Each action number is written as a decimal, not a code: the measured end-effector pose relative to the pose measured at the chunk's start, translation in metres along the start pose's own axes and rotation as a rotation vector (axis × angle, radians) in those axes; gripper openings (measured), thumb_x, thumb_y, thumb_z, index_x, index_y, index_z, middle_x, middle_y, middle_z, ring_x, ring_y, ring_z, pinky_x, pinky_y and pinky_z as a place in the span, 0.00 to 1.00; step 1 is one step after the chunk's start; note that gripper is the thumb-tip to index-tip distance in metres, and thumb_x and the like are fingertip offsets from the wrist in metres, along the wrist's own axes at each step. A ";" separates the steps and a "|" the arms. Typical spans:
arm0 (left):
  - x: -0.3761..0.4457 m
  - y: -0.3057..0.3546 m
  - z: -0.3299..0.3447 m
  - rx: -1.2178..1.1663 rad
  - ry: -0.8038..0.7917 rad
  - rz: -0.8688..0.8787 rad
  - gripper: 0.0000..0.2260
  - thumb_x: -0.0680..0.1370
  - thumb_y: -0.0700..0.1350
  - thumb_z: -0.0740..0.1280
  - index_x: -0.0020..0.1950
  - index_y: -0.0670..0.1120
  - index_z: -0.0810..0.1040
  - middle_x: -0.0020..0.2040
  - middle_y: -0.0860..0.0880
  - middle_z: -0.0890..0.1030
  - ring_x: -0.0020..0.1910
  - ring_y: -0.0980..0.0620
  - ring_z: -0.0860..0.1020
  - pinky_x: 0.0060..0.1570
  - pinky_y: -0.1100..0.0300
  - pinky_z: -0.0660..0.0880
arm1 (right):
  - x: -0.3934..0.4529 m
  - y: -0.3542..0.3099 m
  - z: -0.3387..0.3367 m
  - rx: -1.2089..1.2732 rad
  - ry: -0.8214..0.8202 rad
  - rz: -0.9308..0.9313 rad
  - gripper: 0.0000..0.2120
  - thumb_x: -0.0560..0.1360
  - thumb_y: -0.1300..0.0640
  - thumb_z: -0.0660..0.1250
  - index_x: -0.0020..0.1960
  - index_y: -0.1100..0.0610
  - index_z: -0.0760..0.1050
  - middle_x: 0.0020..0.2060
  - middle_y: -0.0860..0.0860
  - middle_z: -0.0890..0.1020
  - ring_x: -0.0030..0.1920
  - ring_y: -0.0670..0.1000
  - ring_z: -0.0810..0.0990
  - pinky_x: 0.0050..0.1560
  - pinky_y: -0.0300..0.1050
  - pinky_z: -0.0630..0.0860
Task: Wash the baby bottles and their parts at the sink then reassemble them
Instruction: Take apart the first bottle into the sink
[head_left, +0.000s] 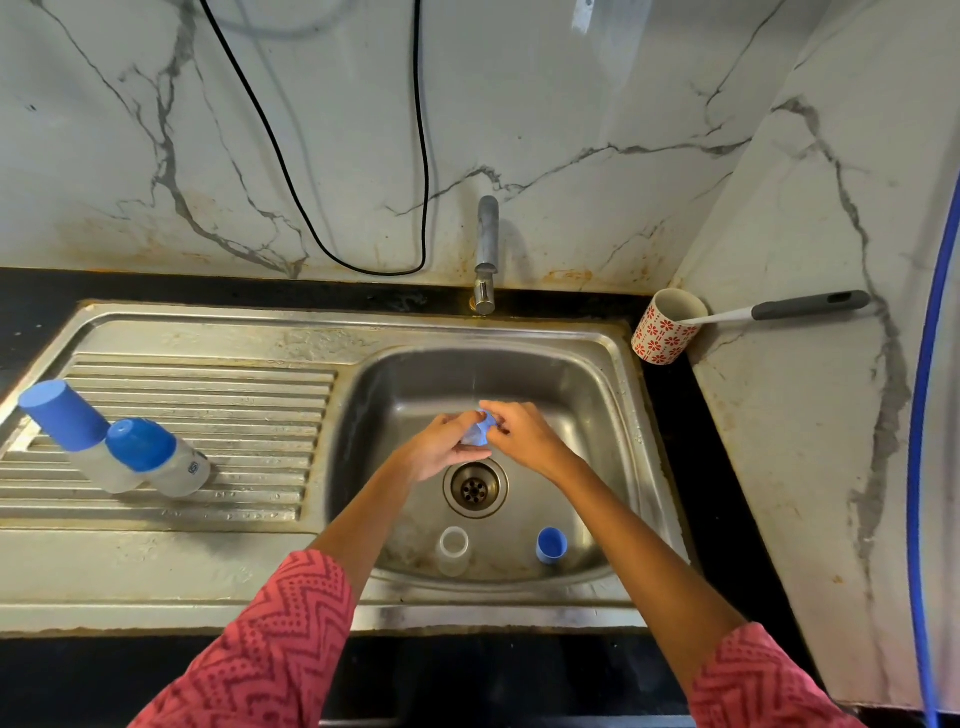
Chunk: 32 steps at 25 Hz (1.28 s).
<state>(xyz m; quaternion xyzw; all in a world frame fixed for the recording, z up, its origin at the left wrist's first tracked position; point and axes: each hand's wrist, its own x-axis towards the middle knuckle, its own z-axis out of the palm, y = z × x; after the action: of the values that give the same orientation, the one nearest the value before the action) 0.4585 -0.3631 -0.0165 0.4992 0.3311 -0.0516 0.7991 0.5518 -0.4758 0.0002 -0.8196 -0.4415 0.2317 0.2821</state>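
Both hands over the sink basin (587, 374), left hand (441, 449) and right hand (524, 436) pinching one small blue part (480, 431), two capped bottles (130, 447) at nine o'clock on the drainboard (208, 374)

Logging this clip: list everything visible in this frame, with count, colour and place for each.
capped bottles: 2, clear with blue caps, on the drainboard left of the basin
open bottle: 1, clear, uncapped, basin floor near the front
blue cap: 1, blue, basin floor front right
small blue part: 1, pale blue, held between both hands above the drain
sink: 1, steel, set in a black counter
tap: 1, metal, behind the basin
mug: 1, white with red flowers, right rear corner
brush handle: 1, grey and white, sticking out of the mug
black cable: 1, hanging on the wall
blue hose: 1, right edge
left hand: holds the part
right hand: pinches the part
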 end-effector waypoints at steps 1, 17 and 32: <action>0.000 -0.001 0.003 0.006 -0.016 0.013 0.12 0.80 0.42 0.62 0.55 0.33 0.73 0.52 0.39 0.80 0.49 0.50 0.82 0.53 0.57 0.79 | -0.001 0.001 0.000 -0.005 0.002 -0.007 0.10 0.73 0.67 0.61 0.51 0.64 0.78 0.33 0.55 0.77 0.31 0.46 0.69 0.32 0.38 0.65; -0.007 0.004 0.000 -0.107 0.049 0.205 0.14 0.80 0.35 0.59 0.65 0.36 0.71 0.46 0.47 0.84 0.42 0.53 0.83 0.48 0.61 0.80 | 0.000 0.004 0.002 0.544 0.270 0.241 0.13 0.71 0.67 0.71 0.56 0.65 0.79 0.47 0.60 0.83 0.45 0.54 0.82 0.46 0.40 0.81; -0.002 -0.001 0.009 -0.261 0.085 0.131 0.13 0.83 0.43 0.54 0.61 0.37 0.73 0.50 0.42 0.80 0.54 0.46 0.79 0.55 0.56 0.77 | 0.003 0.001 0.007 0.533 0.232 0.220 0.10 0.67 0.66 0.75 0.45 0.60 0.77 0.36 0.49 0.77 0.36 0.45 0.74 0.39 0.31 0.73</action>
<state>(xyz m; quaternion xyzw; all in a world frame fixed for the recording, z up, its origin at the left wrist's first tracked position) 0.4607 -0.3716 -0.0141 0.4135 0.3350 0.0651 0.8441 0.5494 -0.4716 -0.0059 -0.7806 -0.2388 0.2733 0.5088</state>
